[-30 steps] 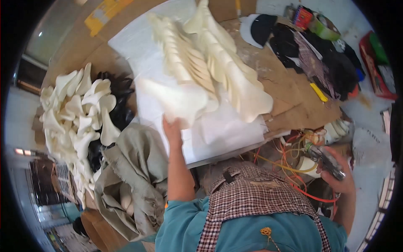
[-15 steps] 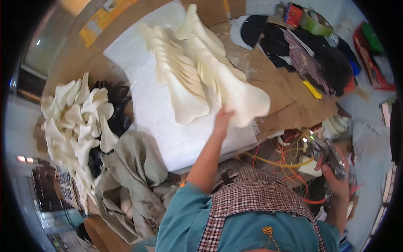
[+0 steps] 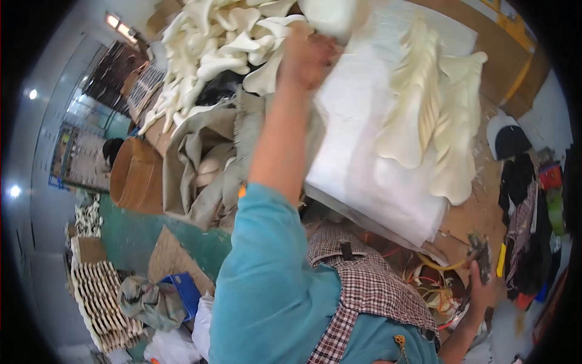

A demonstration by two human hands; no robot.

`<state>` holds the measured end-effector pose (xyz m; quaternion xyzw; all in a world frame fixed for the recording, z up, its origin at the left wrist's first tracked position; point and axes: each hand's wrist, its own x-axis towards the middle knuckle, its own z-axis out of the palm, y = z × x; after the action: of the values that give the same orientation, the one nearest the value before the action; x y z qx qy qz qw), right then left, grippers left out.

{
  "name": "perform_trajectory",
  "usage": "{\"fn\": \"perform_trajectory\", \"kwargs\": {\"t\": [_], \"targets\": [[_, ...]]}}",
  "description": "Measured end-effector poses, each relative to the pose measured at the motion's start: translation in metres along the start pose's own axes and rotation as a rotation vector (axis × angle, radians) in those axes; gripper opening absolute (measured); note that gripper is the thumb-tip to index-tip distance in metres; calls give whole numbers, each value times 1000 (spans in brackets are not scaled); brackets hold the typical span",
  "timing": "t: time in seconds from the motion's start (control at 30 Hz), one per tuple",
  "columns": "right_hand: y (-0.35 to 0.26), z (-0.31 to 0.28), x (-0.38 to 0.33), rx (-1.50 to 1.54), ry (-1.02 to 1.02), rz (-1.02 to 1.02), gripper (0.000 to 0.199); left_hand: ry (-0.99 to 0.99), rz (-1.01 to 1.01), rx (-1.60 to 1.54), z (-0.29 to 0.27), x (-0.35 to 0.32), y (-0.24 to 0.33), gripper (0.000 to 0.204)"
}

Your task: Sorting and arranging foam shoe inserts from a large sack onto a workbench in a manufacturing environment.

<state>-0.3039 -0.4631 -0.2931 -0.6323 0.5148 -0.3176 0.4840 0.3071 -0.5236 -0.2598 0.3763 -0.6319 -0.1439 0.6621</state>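
My left hand (image 3: 309,60) reaches up to the pile of cream saddle-shaped pieces (image 3: 227,45), its fingers closed at a blurred cream saddle-shaped piece (image 3: 330,15) cut off by the top edge. Two overlapping rows of similar pieces, a left row (image 3: 407,103) and a right row (image 3: 458,133), lie on a white sheet (image 3: 351,121). Over at the lower right, my right hand (image 3: 481,288) is wrapped around a grey metal gun-like tool (image 3: 478,250). A yellowish hose (image 3: 439,266) runs close to that tool; where it joins is unclear.
Grey-green cloth (image 3: 200,133) bunches beside the pile, near a brown bin (image 3: 138,176). Tangled hoses (image 3: 427,285) hang by the table's near edge. A yellow-handled tool (image 3: 501,259), a cap (image 3: 510,138) and dark clothing (image 3: 518,188) lie to the right. Stacked cream pieces (image 3: 106,303) stand lower left.
My left hand has left the end of the right row and moved left to the pile. The view has turned left, and my right hand still holds the gun-like tool.
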Motion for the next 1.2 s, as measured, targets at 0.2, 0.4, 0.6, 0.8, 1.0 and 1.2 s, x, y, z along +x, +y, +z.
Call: {"fn": "perform_trajectory", "kwargs": {"t": [0.2, 0.4, 0.6, 0.8, 1.0, 1.2], "targets": [[62, -15, 123, -361, 107, -112, 48, 753, -428, -250, -115, -72, 102, 70], [232, -73, 244, -886, 662, -239, 65, 1155, -970, 133, -93, -278, 99, 26], [164, -5, 262, -933, 530, -332, 55, 878, -1036, 843, -136, -388, 105, 37], [-46, 277, 171, -466, -9, -772, 36, 29, -1362, 1117, -96, -391, 101, 40], [-117, 560, 55, -129, -966, -933, 29, -235, -1366, 423, -65, -431, 113, 34], [-19, 638, 101, -978, -953, -928, 23, 470, -1088, 640, -153, -397, 100, 29]]}}
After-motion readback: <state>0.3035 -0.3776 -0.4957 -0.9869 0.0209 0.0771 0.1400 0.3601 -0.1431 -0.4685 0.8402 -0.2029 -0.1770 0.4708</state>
